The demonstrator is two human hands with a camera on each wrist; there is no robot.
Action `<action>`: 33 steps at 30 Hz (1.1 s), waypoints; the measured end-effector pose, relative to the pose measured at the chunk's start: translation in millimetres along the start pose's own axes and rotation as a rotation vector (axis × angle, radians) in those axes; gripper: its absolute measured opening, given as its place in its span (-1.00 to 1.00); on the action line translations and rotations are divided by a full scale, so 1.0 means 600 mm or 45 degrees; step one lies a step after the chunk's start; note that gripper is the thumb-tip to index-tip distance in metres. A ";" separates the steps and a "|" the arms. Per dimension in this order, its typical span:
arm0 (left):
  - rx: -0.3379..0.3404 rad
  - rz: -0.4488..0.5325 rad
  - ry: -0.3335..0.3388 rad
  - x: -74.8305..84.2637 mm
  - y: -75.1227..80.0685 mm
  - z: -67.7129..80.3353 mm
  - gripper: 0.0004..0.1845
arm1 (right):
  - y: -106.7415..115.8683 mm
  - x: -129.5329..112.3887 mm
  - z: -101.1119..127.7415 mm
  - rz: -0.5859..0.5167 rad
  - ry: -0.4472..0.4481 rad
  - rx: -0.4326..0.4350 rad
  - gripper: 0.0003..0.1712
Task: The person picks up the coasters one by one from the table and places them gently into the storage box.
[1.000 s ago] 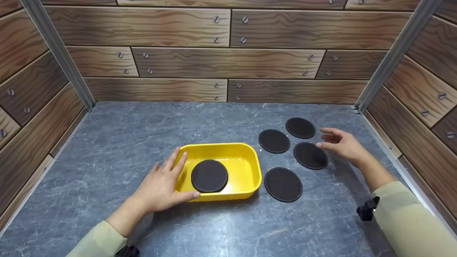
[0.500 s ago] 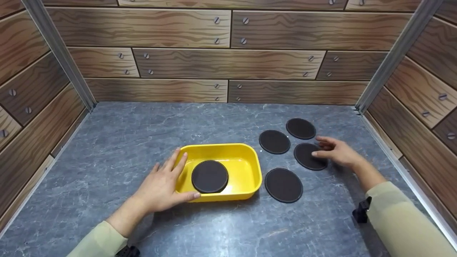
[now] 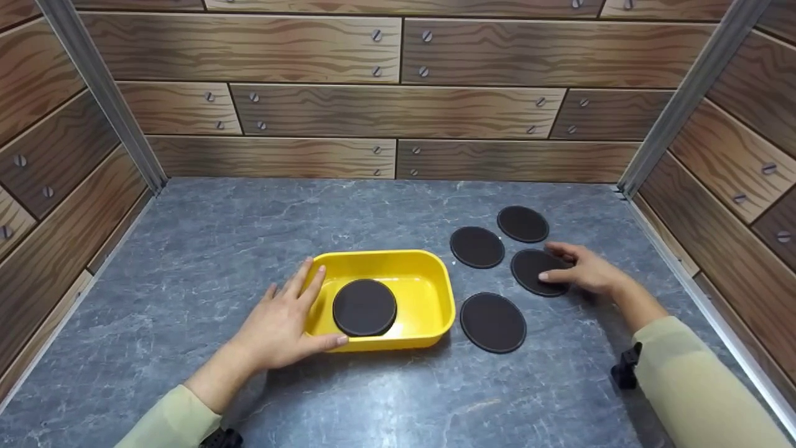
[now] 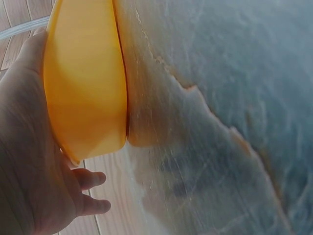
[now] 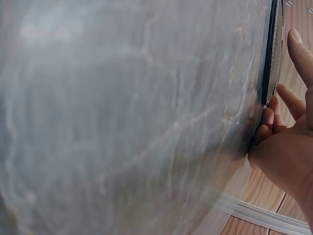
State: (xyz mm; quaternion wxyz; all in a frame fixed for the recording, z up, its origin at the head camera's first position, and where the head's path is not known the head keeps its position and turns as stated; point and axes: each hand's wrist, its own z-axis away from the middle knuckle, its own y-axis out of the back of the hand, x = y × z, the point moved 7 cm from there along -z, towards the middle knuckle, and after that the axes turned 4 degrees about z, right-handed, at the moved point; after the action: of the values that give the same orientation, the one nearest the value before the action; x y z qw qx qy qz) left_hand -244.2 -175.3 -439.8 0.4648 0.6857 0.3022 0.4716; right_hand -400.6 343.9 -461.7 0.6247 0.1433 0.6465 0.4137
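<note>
Right hand (image 3: 587, 270) has dropped onto the rightmost black disc (image 3: 535, 274) over the last second: it was hovering above and to the right of it, now thumb and fingertips are on the disc's right edge. Right wrist view shows fingertips (image 5: 266, 120) curled in at the disc rim (image 5: 269, 54), so I read it as starting a pinch. Disc looks flat on the grey countertop (image 3: 249, 236), not lifted

Left hand (image 3: 280, 326) hasn't moved. Fingers lie along the left wall of the yellow tray (image 3: 429, 292), thumb hooked round the near corner, so it is gripping the tray and holding it steady. Left wrist view agrees: palm (image 4: 24, 161) against the tray's outer wall (image 4: 83, 88)

One disc (image 3: 364, 307) is already in the tray, at its left end. Three more sit loose on the counter, all clear of the hand: far one (image 3: 523, 223), middle one (image 3: 477, 247), near one (image 3: 493, 322) just beside the tray's right end. None of them shifted

Judgement: contact is made, grasp not finished; the thin rim on a flat top gives little to grab
</note>
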 end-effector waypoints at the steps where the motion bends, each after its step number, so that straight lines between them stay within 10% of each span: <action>1: -0.001 0.006 0.001 0.000 0.000 0.000 0.35 | -0.001 -0.002 0.001 0.001 0.011 0.004 -0.04; 33: -0.031 -0.011 0.028 -0.005 -0.002 0.000 0.37 | -0.009 -0.004 0.001 0.121 -0.094 -0.013 0.01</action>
State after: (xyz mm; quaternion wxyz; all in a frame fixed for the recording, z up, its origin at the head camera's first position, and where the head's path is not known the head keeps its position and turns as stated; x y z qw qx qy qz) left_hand -245.6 -177.4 -442.1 0.4718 0.6736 0.3044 0.4807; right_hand -397.5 339.2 -464.1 0.6285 0.1857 0.6134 0.4407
